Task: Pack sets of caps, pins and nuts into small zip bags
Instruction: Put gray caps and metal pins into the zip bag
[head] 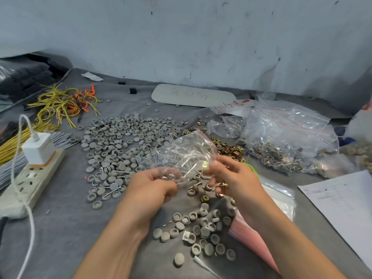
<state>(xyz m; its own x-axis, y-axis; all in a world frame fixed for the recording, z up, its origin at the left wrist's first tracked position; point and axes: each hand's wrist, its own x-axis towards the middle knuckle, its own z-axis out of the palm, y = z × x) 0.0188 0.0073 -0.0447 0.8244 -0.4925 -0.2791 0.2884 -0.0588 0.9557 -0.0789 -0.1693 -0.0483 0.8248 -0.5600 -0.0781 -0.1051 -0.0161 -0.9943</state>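
Note:
A small clear zip bag (pixel 187 154) with a red seal line is lifted over the table's middle, with metal pins showing through it. My left hand (pixel 153 186) pinches its lower left corner. My right hand (pixel 231 178) grips its right side and also holds a few small parts in its curled fingers. Grey round caps (pixel 120 141) lie in a wide heap behind the bag, and a smaller heap of caps (pixel 203 230) lies between my forearms. Brass-coloured nuts (pixel 229 149) are piled to the right of the bag. Loose pins (pixel 198 176) lie under my hands.
Large clear bags (pixel 289 137) of packed sets lie at the right. A stack of pink-edged empty zip bags (pixel 251 236) sits under my right forearm, a paper sheet (pixel 346 206) beside it. A power strip with a white charger (pixel 38 150) and wire bundles (pixel 60 103) sit left.

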